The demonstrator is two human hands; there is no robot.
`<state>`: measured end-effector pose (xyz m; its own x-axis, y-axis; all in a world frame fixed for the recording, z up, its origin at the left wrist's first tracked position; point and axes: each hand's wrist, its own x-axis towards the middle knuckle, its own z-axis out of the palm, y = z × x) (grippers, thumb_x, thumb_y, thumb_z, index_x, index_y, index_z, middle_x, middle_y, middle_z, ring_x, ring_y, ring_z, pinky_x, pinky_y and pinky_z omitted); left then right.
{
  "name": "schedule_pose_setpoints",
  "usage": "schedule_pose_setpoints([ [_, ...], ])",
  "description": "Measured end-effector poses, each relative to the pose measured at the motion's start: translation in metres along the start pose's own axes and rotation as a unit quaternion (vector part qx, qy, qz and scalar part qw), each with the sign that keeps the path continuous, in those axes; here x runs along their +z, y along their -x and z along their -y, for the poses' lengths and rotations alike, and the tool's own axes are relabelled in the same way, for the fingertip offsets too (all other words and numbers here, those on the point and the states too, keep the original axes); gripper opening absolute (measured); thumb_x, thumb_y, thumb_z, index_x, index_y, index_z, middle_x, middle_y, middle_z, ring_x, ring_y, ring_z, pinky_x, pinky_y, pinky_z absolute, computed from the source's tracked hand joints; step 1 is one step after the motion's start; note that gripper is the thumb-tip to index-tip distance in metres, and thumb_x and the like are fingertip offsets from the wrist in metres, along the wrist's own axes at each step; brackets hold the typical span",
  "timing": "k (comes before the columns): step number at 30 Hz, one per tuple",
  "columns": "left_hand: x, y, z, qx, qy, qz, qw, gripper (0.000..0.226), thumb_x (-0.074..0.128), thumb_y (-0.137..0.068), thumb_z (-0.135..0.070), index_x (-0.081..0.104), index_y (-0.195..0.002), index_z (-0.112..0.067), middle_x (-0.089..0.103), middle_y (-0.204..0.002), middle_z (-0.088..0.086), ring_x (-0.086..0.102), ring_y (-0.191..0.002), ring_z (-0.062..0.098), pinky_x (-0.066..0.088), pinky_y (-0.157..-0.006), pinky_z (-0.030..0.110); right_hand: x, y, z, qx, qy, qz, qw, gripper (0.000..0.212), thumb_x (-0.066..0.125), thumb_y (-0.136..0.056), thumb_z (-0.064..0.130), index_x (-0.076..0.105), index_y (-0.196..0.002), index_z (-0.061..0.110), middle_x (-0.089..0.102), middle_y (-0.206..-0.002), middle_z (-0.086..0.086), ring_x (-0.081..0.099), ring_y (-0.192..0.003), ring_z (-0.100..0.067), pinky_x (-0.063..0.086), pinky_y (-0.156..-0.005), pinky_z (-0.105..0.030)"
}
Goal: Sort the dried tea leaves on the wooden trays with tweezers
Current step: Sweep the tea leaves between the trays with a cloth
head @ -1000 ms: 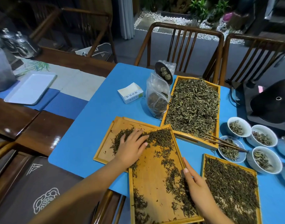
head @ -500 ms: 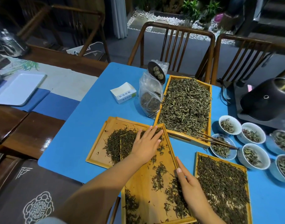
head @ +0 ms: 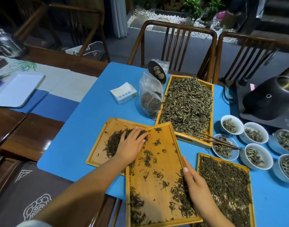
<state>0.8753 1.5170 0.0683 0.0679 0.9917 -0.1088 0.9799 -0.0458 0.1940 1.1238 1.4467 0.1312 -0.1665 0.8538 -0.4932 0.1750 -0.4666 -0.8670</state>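
Observation:
Four wooden trays lie on the blue table. The near middle tray (head: 163, 163) overlaps the left tray (head: 101, 145) and holds scattered dark tea leaves. My left hand (head: 132, 145) lies flat with straight fingers on a pile of dark leaves (head: 114, 141) at the joint of these two trays. My right hand (head: 196, 185) rests along the middle tray's right rim, fingers straight. A right tray (head: 248, 171) is covered in dark leaves. The far tray (head: 210, 89) is heaped with greener leaves. Wooden tweezers (head: 219, 140) lie across its corner and a small dish.
Several white cups with leaves (head: 256, 133) stand at the right. A black kettle-like appliance (head: 268, 100) sits at the far right. A plastic bag of tea (head: 150, 99) and a small white box (head: 124, 93) lie behind the trays. Wooden chairs (head: 173, 40) stand beyond the table.
My left hand has swept the dark leaves leftward off the middle tray's top onto the left tray, where they now form a pile. My right hand has stayed on the tray's right rim.

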Motion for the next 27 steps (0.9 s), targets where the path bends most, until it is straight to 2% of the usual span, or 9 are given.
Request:
schedule_pose_setpoints([
  [3,0.0,0.002,0.006,-0.004,0.022,-0.005,1.0,0.042,0.026,-0.102,-0.032,0.031,-0.143,-0.029,0.021,-0.154,-0.005,0.012,-0.143,0.013,0.017,-0.113,0.044,-0.001,-0.001,-0.001,0.001,0.004,0.0,1.0,0.032,0.043,-0.086,0.048,0.042,-0.115,0.063,0.048,-0.105,0.048,0.047,-0.09,0.029,0.031,-0.092,-0.01],
  [7,-0.001,-0.001,0.016,-0.015,0.025,-0.007,1.0,0.041,0.031,-0.101,-0.026,0.032,-0.142,-0.024,0.026,-0.151,0.003,0.023,-0.139,0.02,0.028,-0.108,0.039,-0.003,-0.002,-0.003,0.003,0.007,0.001,1.0,0.031,0.043,-0.091,0.043,0.042,-0.116,0.062,0.045,-0.108,0.046,0.043,-0.092,0.03,0.027,-0.098,-0.016],
  [12,-0.001,-0.002,0.024,-0.012,0.029,-0.014,0.999,0.04,0.036,-0.1,-0.016,0.036,-0.141,-0.017,0.03,-0.148,0.01,0.028,-0.136,0.026,0.034,-0.107,0.039,-0.006,-0.004,-0.007,0.004,0.017,-0.002,1.0,0.031,0.042,-0.092,0.042,0.041,-0.115,0.063,0.046,-0.103,0.05,0.042,-0.088,0.032,0.025,-0.098,-0.017],
  [14,-0.002,-0.003,0.027,-0.022,0.043,-0.024,0.999,0.042,0.039,-0.099,-0.01,0.036,-0.141,-0.016,0.031,-0.148,0.011,0.028,-0.135,0.027,0.035,-0.106,0.037,-0.008,-0.005,-0.009,0.0,0.021,-0.001,1.0,0.031,0.041,-0.094,0.04,0.04,-0.115,0.063,0.048,-0.098,0.052,0.043,-0.088,0.033,0.026,-0.095,-0.012],
  [17,-0.007,-0.004,0.03,-0.049,0.057,-0.032,0.997,0.04,0.037,-0.1,-0.016,0.038,-0.14,-0.016,0.032,-0.148,0.009,0.029,-0.135,0.025,0.036,-0.103,0.039,-0.011,-0.007,-0.011,-0.008,0.023,-0.009,1.0,0.031,0.042,-0.093,0.042,0.041,-0.115,0.063,0.048,-0.107,0.047,0.046,-0.097,0.026,0.03,-0.093,-0.011],
  [22,-0.017,0.003,0.017,-0.047,0.047,-0.026,0.997,0.04,0.03,-0.101,-0.036,0.038,-0.139,-0.027,0.026,-0.152,-0.004,0.017,-0.142,0.015,0.027,-0.106,0.046,-0.015,-0.011,-0.012,-0.014,0.005,-0.023,1.0,0.033,0.043,-0.094,0.04,0.043,-0.123,0.055,0.052,-0.122,0.03,0.048,-0.113,0.005,0.033,-0.099,-0.022],
  [27,-0.026,0.027,-0.018,0.032,0.104,-0.022,0.994,0.042,0.025,-0.099,-0.043,0.034,-0.14,-0.033,0.02,-0.154,-0.01,0.004,-0.142,0.006,0.012,-0.113,0.045,-0.011,-0.015,-0.003,-0.027,-0.003,-0.02,0.999,0.034,0.042,-0.097,0.034,0.042,-0.129,0.046,0.053,-0.127,0.02,0.051,-0.113,0.002,0.037,-0.094,-0.017],
])
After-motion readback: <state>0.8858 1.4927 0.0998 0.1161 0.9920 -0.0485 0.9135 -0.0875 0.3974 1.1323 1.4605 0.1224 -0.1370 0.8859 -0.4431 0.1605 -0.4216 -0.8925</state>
